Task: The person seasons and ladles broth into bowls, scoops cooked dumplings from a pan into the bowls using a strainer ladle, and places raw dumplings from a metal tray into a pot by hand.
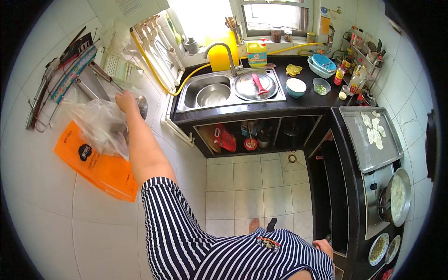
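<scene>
I can't tell whether my left hand [125, 101], by the ladle [143, 108] and illegibly lettered orange bag [105, 172] at left, or right hand [324, 248] grips anything.

A striped top [217, 259] — navy and white, short-sleeved — bears a small reddish emblem [269, 243].

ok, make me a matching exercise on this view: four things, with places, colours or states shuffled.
1. left hand
2. tray
3. pan
4. printed bag

A. orange
B. on the stove
C. by a round metal utensil
D. bearing pale flat pieces

Pairs: 1-C, 2-D, 3-B, 4-A
</scene>
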Available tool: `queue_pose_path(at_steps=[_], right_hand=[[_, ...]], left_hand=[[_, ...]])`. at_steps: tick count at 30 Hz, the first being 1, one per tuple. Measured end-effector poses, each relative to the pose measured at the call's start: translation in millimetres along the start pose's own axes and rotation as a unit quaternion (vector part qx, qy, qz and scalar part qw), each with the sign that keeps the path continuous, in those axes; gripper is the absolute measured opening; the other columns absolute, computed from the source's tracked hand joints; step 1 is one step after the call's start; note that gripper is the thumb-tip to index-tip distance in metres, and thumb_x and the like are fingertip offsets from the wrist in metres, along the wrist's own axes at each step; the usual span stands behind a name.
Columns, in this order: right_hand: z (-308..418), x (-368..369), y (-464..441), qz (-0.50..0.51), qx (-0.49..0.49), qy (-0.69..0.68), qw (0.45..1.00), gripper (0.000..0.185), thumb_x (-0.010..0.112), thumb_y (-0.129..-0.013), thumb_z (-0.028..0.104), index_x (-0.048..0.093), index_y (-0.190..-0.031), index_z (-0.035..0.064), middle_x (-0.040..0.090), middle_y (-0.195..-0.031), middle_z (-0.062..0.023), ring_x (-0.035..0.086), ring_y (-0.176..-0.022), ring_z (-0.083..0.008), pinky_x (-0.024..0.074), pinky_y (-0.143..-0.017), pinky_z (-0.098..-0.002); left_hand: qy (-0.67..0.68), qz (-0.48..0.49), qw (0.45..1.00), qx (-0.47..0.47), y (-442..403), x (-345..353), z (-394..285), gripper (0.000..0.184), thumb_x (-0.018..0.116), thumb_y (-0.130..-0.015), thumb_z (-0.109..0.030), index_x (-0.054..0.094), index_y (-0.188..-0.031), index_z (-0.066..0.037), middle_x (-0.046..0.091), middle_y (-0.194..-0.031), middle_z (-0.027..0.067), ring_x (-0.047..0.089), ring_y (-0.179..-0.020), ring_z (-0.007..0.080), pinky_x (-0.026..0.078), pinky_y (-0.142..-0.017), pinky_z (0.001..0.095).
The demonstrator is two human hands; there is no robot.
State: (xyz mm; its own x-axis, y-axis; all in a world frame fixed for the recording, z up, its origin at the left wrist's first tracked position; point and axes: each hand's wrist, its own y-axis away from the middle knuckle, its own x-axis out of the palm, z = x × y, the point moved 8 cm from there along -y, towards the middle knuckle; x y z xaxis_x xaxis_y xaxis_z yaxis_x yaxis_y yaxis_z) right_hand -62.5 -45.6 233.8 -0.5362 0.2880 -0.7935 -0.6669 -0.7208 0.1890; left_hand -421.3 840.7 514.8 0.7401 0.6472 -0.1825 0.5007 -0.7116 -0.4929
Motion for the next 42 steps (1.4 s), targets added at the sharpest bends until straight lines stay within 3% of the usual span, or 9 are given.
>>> queue_pose_path(at_steps=[2,9,18,21,24,25,30,38,42], right_hand=[[-14.2,12.4,7.1,0.03,0.024,-0.008,0.999,0.023,0.057,-0.077,-0.001,0.069,-0.094,0.0079,0.063,-0.085,-0.0142,0.065,-0.077,-0.0306,0.051,-0.069,-0.039],[-3.6,19.3,4.3,0.051,0.056,-0.009,0.997,0.021,0.057,-0.079,0.001,0.071,-0.094,0.0068,0.064,-0.086,-0.0152,0.065,-0.081,-0.0314,0.0511,-0.072,-0.0393],[50.9,4.0,-24.2,-0.007,-0.028,-0.017,0.999,0.02,0.057,-0.08,0.003,0.071,-0.094,0.0061,0.065,-0.087,-0.0154,0.064,-0.081,-0.0332,0.0522,-0.072,-0.0398],[83.2,-24.9,-42.6,-0.091,-0.038,-0.135,0.986,0.016,0.056,-0.083,-0.004,0.068,-0.092,-0.0002,0.063,-0.082,-0.0137,0.066,-0.069,-0.0226,0.0517,-0.061,-0.0304],[112.1,-65.4,-41.9,-0.119,0.049,-0.37,0.92,0.022,0.054,-0.094,0.004,0.064,-0.113,-0.0003,0.066,-0.087,-0.0083,0.066,-0.073,-0.0134,0.0553,-0.066,-0.0257],[117.1,-76.0,-39.3,-0.097,0.04,-0.419,0.902,0.033,0.055,-0.094,0.005,0.055,-0.127,0.0013,0.066,-0.092,-0.0099,0.065,-0.073,-0.0129,0.0547,-0.064,-0.0262],[96.7,-131.7,0.2,-0.11,-0.045,-0.635,0.763,0.068,0.066,-0.091,0.02,0.029,-0.146,0.0082,0.063,-0.095,-0.0089,0.061,-0.067,-0.0112,0.0511,-0.056,-0.0237],[-29.1,-186.5,136.3,-0.287,0.089,-0.717,0.629,0.042,0.044,-0.101,0.035,0.056,-0.116,-0.0023,0.065,-0.081,-0.0144,0.059,-0.054,-0.0116,0.0476,-0.043,-0.0224],[-73.5,-223.1,201.7,-0.408,0.098,-0.695,0.584,0.039,0.045,-0.097,0.031,0.058,-0.113,-0.0015,0.065,-0.084,-0.0168,0.06,-0.059,-0.015,0.0507,-0.046,-0.0271]], left_hand=[[0.166,0.122,0.978,-0.037,-18.6,33.7,33.2,0.051,0.058,-0.086,-0.023,0.051,-0.125,0.01,0.062,-0.118,0.0236,0.06,-0.107,0.0339,0.045,-0.093,0.038],[0.289,0.1,0.95,-0.057,23.4,14.6,-26.2,0.026,0.051,-0.098,-0.023,0.056,-0.099,0.002,0.05,-0.075,0.0043,0.042,-0.052,0.0125,0.036,-0.047,0.029],[0.381,0.288,0.878,0.047,128.0,44.3,-106.8,0.025,0.052,-0.099,-0.022,0.06,-0.111,-0.002,0.047,-0.071,-0.0011,0.039,-0.057,0.0076,0.034,-0.051,0.0228],[0.208,0.415,0.881,0.087,258.5,24.8,-133.0,0.029,0.048,-0.102,-0.027,0.067,-0.104,-0.006,0.046,-0.067,-0.0047,0.039,-0.057,0.0044,0.033,-0.051,0.0222],[0.264,0.56,0.733,0.284,431.3,-27.5,-178.3,0.02,0.05,-0.098,-0.014,0.063,-0.109,-0.006,0.059,-0.082,0.0029,0.052,-0.066,0.0113,0.042,-0.057,0.0255],[0.237,0.627,0.707,0.227,487.8,-33.0,-162.6,0.023,0.05,-0.095,-0.007,0.061,-0.115,-0.006,0.061,-0.09,0.0062,0.056,-0.071,0.0158,0.047,-0.065,0.0296],[0.24,0.689,0.575,0.37,695.6,-137.0,-235.0,0.033,0.064,-0.08,0.0,0.067,-0.112,-0.011,0.053,-0.074,0.0086,0.053,-0.07,0.0261,0.045,-0.065,0.0358],[0.306,0.686,0.399,0.525,864.4,-240.6,-348.8,0.047,0.063,-0.072,-0.001,0.068,-0.117,-0.015,0.059,-0.082,0.0012,0.052,-0.072,0.0207,0.043,-0.068,0.0355],[0.411,0.627,0.367,0.55,908.6,-295.5,-416.1,0.035,0.067,-0.075,-0.003,0.071,-0.107,-0.016,0.065,-0.102,0.0045,0.059,-0.098,0.0257,0.043,-0.093,0.0446]])
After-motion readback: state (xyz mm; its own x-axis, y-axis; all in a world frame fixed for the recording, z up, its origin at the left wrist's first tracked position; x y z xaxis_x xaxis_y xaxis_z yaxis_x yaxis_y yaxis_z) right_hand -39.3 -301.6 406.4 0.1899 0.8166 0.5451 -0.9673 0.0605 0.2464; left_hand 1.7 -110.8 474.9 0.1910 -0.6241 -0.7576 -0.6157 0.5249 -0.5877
